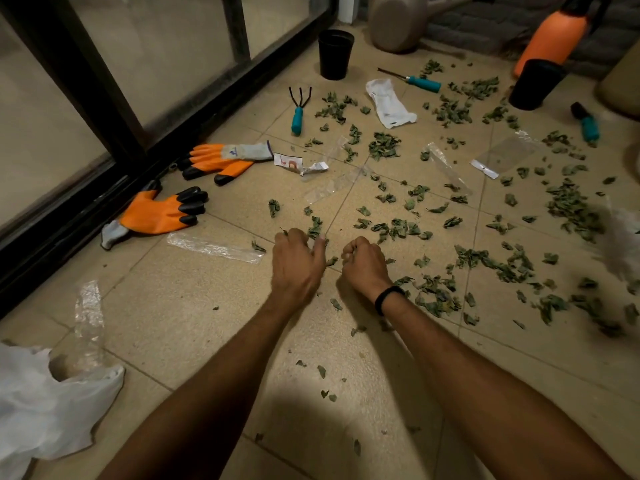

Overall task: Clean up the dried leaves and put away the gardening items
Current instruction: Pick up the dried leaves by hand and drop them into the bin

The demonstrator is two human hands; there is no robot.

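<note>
1. While dried leaves litter a tiled floor, a white bag lies crumpled at the near left. It sits within arm's reach and is probably meant to take the sweepings.
2. Just beyond, the person's hands work side by side, close but not touching. The left hand claws fingers-down at leaves on a tile joint, and its own back hides whether any are pinched. The right hand is balled into a fist with leaf scraps showing at the knuckles. It seems to be storing a handful to save trips to the bag. A black band circles that wrist.
3. Left of the hands, a clear wrapper lies flat, and orange gloves rest unworn by the door track. Bare fingers likely pick up small leaves more easily.
4. Farther out and to the right the leaves lie thickest, among more clear wrappers. Judging by that spread, the gathering has barely begun.
5. At the far end a teal-handled rake, a white packet and two other teal tools lie loose. Black pots stand upright among them. An orange sprayer and a watering can line the far edge. None of these has been put away.
</note>
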